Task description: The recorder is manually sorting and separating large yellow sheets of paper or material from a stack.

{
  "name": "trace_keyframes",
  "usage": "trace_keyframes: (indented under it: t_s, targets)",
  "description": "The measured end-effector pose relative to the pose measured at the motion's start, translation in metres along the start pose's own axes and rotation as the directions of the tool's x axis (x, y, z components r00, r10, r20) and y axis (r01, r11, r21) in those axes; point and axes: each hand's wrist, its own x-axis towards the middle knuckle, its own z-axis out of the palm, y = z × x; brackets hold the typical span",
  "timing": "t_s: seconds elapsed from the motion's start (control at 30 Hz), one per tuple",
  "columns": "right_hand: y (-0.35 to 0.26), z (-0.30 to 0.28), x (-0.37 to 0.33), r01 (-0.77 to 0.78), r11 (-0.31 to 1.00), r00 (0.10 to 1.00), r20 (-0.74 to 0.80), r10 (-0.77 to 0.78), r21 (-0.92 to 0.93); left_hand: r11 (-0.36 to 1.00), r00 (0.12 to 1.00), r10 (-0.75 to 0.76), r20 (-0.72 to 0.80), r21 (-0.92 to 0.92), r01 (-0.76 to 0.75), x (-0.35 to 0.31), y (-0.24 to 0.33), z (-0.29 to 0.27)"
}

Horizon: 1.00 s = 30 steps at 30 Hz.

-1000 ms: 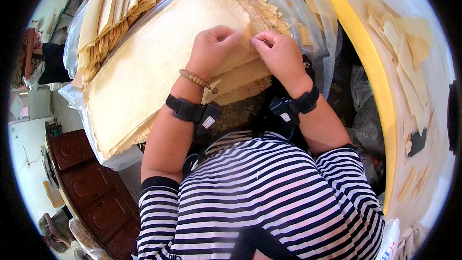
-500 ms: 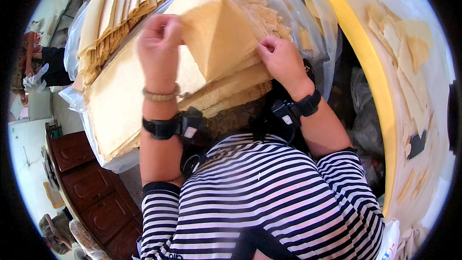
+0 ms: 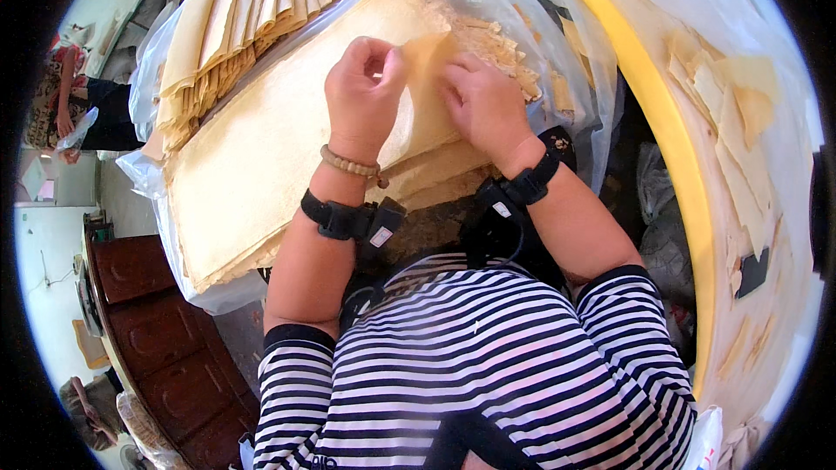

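Observation:
A thick stack of thin tan sheets point(image 3: 252, 157) with ragged edges lies in front of me. Above its right part, a folded, translucent tan sheet point(image 3: 425, 61) stands up between my hands. My left hand point(image 3: 364, 91) pinches this sheet's left side, thumb and forefinger curled into a ring. On the other side my right hand point(image 3: 489, 109) has its bent fingers closed at the sheet's edge, partly covering it. What lies behind the fingers is hidden.
Folded tan sheets point(image 3: 231, 17) lie in a row at the far left on clear plastic point(image 3: 144, 170). Broken tan flakes point(image 3: 496, 48) are heaped at the far right. A yellow-edged table point(image 3: 649, 78) on the right holds loose sheet pieces point(image 3: 727, 122). Another person point(image 3: 65, 109) is at the left.
My left hand has moved right, closer to my right hand. The sheet, spread wide between them before, is now folded into a narrow upright shape. My right hand has shifted slightly left.

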Motion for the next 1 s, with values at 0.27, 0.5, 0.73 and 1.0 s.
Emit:
trace_keyframes:
  t_s: [0.27,0.5,0.73,1.0]
  targets:
    - [0.019,0.026,0.0,-0.14,0.99,0.99,-0.02,0.139,-0.036,0.87,0.938,-0.297,0.178,0.455,0.189,-0.014,0.018,0.025]
    - [0.013,0.019,0.005,-0.086,0.972,0.993,0.055,0.101,-0.22,0.754,0.987,0.089,0.131,0.638,-0.153,-0.032,0.031,0.026]
    - [0.011,0.018,0.008,0.064,0.981,0.998,0.004,-0.064,-0.182,0.836,0.995,0.104,-0.003,0.542,-0.086,-0.008,0.005,-0.03]
    - [0.011,0.023,0.016,0.092,0.962,0.995,0.061,-0.079,-0.255,0.977,0.964,-0.172,-0.205,0.092,0.194,-0.006,0.007,-0.073]
